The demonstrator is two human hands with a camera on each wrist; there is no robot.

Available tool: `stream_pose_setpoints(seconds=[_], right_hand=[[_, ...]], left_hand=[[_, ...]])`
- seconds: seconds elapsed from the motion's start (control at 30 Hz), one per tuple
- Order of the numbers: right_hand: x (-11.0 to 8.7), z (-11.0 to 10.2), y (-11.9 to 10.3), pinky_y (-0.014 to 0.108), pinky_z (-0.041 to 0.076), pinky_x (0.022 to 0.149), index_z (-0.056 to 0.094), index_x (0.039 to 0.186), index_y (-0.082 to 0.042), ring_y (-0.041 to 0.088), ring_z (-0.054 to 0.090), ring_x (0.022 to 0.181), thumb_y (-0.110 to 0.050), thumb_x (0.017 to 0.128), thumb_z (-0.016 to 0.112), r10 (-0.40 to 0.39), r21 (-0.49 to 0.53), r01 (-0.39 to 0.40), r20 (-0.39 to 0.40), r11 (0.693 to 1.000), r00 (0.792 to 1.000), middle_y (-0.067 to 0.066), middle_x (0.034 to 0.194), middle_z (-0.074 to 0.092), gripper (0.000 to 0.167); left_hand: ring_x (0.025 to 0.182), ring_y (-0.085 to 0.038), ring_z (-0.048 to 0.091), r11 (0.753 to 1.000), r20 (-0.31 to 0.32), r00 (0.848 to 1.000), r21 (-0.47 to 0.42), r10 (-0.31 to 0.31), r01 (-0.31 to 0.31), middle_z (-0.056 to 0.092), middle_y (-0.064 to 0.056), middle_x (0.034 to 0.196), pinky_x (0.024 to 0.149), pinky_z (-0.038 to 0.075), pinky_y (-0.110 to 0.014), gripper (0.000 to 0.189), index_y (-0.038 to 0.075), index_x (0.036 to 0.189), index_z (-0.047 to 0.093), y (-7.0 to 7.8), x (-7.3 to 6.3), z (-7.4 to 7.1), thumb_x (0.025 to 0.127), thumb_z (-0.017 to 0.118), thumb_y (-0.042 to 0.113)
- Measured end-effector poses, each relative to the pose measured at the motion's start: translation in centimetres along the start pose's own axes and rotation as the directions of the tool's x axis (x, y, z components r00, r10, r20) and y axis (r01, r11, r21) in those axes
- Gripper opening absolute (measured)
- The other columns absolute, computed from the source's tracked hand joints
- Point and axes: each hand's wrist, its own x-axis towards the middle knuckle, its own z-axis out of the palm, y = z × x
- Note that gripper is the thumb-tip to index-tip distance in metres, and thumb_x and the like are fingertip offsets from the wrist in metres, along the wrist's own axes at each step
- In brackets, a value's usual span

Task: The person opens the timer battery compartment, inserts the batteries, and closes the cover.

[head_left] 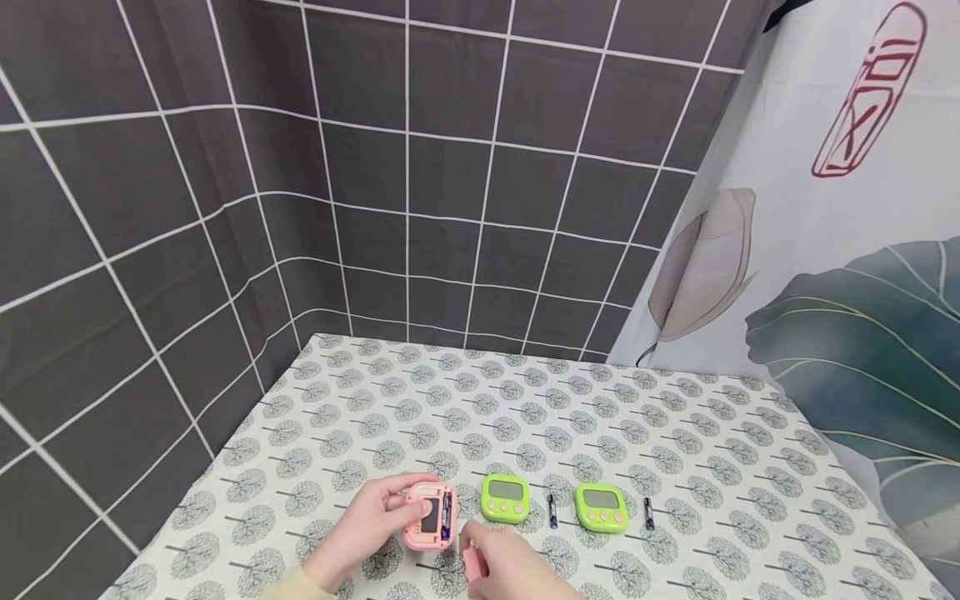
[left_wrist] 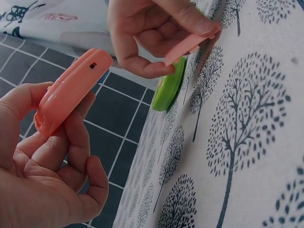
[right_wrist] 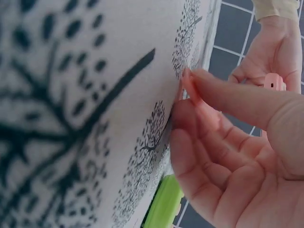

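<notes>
My left hand (head_left: 365,523) grips a pink digital timer (head_left: 433,540), its back facing up. The battery slot on that back is uncovered, and a dark battery (head_left: 446,515) lies in it. My thumb presses on the back beside a black patch. Just to the right, my right hand (head_left: 517,568) pinches a small pink battery cover (left_wrist: 191,47) between thumb and fingers, apart from the timer and low over the tablecloth. In the right wrist view the cover (right_wrist: 205,108) is partly hidden by the fingers.
Two green timers (head_left: 506,498) lie face up beyond and to the right of my right hand, the other green timer (head_left: 602,518) farther right. A dark battery (head_left: 552,511) lies between them; another battery (head_left: 648,513) is right of the second. A dark checked curtain (head_left: 450,167) hangs behind the table.
</notes>
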Motion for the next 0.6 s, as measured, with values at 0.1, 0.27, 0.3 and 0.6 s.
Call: stream_pose_setpoints(seconds=[0.1,0.27,0.3,0.6], right_hand=[[0.0,-0.3,0.2,0.017,0.040,0.049,0.057,0.092,-0.018,-0.001,0.042,0.052,0.003,0.070,0.070,-0.038,0.022,0.039,-0.042,0.999,0.998,-0.013,0.061,0.045,0.033],[0.2,-1.3,0.6,0.017,0.042,0.050,0.063,0.101,-0.016,-0.004,0.044,0.054,-0.003,0.075,0.073,-0.097,0.124,0.114,-0.129,0.986,0.987,-0.014,0.068,0.050,0.031],[0.2,-1.5,0.6,0.017,0.043,0.050,0.064,0.102,-0.016,-0.003,0.046,0.054,-0.004,0.076,0.074,-0.094,0.151,0.115,-0.141,0.982,0.986,-0.013,0.069,0.051,0.030],[0.2,-2.6,0.2,0.028,0.056,0.057,0.059,0.113,-0.002,0.005,0.057,0.058,-0.003,0.081,0.070,-0.032,0.447,0.101,-0.159,0.889,0.987,0.001,0.077,0.055,0.034]], left_hand=[[0.084,-0.018,0.069,1.000,0.003,1.000,0.002,-0.007,0.007,0.070,-0.019,0.102,0.078,0.054,-0.024,0.052,-0.007,0.133,0.047,0.1,0.0,0.0,0.089,0.064,0.014],[0.084,-0.019,0.069,1.000,-0.004,1.000,-0.006,-0.008,0.008,0.070,-0.019,0.101,0.077,0.054,-0.025,0.052,-0.007,0.133,0.047,0.1,0.0,0.0,0.089,0.064,0.015],[0.083,-0.019,0.069,1.000,-0.005,1.000,-0.007,-0.008,0.008,0.070,-0.019,0.101,0.077,0.054,-0.025,0.052,-0.007,0.133,0.047,0.1,0.0,0.0,0.089,0.064,0.015],[0.082,-0.018,0.070,1.000,0.006,1.000,0.012,-0.005,0.005,0.070,-0.019,0.101,0.077,0.055,-0.025,0.052,-0.008,0.132,0.047,-0.2,0.0,0.0,0.089,0.064,0.014]])
